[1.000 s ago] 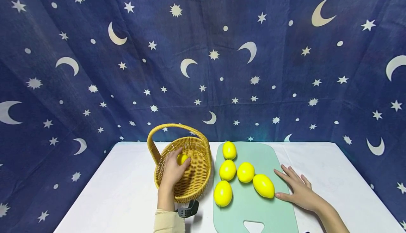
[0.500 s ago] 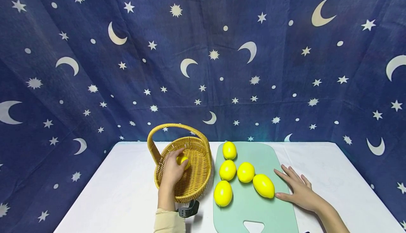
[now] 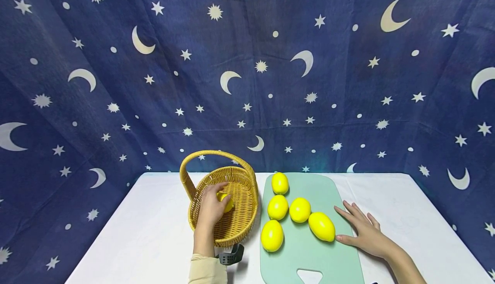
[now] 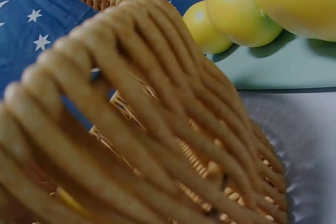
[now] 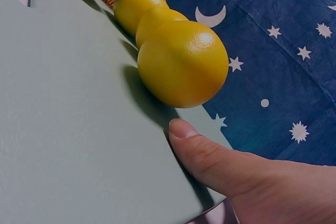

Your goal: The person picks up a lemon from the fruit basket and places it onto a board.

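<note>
In the head view, my left hand (image 3: 210, 206) reaches into a yellow wicker basket (image 3: 244, 209) and grips a lemon (image 3: 228, 205) low inside it. Fingers lie over the far side and the thumb is at the right. The basket's woven wall (image 4: 157, 87) fills the left wrist view and hides most of that hand. My right hand (image 3: 365, 232) rests with spread fingers at the right edge of a pale green cutting board (image 3: 309, 254). Its thumb (image 5: 202, 153) lies on the board, its tip close to the nearest lemon (image 5: 184, 66).
Several lemons lie on the board: one at the back (image 3: 280, 183), one at the front left (image 3: 272, 236), others between them and the right hand. The basket's arched handle (image 3: 216, 152) rises over its back. A dark blue star-patterned cloth (image 3: 247, 82) hangs behind the white table (image 3: 154, 232).
Inside the basket, my left hand and the lemon have shifted slightly right and toward me, and the lemon has turned a little. The right hand and the other lemons stay put.
</note>
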A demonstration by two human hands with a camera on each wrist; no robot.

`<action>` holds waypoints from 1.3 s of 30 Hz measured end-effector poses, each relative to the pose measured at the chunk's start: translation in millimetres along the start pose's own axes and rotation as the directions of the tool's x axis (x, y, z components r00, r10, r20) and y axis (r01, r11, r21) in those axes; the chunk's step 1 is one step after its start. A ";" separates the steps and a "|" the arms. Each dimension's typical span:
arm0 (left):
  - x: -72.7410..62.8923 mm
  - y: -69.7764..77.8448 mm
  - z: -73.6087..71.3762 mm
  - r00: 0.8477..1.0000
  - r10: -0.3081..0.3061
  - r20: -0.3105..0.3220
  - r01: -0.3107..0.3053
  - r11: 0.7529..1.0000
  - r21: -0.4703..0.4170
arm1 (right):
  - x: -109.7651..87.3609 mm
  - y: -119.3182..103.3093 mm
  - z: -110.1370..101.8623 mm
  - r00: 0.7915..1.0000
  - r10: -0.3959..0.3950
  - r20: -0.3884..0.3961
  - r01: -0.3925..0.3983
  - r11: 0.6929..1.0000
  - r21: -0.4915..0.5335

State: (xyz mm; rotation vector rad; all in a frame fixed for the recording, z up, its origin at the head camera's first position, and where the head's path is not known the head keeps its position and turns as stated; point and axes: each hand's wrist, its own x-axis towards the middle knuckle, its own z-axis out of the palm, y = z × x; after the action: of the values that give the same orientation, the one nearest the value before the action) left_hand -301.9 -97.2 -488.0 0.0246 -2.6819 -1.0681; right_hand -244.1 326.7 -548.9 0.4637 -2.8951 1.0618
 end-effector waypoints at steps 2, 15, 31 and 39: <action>-0.5 0.5 -0.3 1.000 -0.019 -0.017 0.019 0.999 0.026 | 0.3 0.2 -0.1 1.000 0.006 0.005 -0.006 1.000 0.002; -4.7 5.9 -5.4 0.984 -0.136 -0.114 0.155 0.972 0.176 | 0.7 -3.8 -1.3 1.000 0.011 0.006 -0.011 1.000 0.001; -3.6 7.3 -3.6 0.993 -0.112 0.031 0.108 0.986 0.124 | 0.6 -2.3 -1.1 1.000 0.017 0.011 -0.017 1.000 -0.003; -3.6 6.7 -2.1 0.990 -0.129 0.056 0.122 0.986 0.115 | 0.1 -2.2 -0.9 1.000 0.020 0.009 -0.020 1.000 -0.001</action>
State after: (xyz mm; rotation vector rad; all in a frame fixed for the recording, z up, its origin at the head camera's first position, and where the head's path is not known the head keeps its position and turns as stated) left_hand -297.4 -93.3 -482.8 0.1853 -2.8271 -0.9682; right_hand -243.6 325.6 -546.8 0.4411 -2.9139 1.0642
